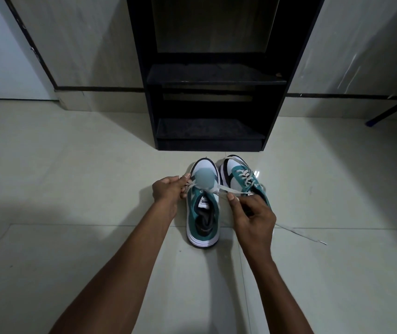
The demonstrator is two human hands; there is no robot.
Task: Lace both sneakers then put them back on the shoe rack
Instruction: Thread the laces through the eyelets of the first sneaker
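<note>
Two teal, white and black sneakers stand side by side on the floor in front of the shoe rack (213, 75). The left sneaker (203, 220) sits upright, toe toward the rack. My left hand (168, 191) pinches one end of its white lace (226, 189) at the shoe's left side. My right hand (250, 213) pinches the other end on the right, and the lace is pulled taut across the tongue. The right sneaker (238, 177) leans on its side with its lace threaded; my right hand hides its heel. A blurred patch covers the left shoe's front.
The black shoe rack has two dark shelves (216, 75) (207, 131), both without shoes. A loose white lace end (306, 236) trails on the pale tiled floor to the right. A dark bar with a blue foot (373, 122) stands at the far right.
</note>
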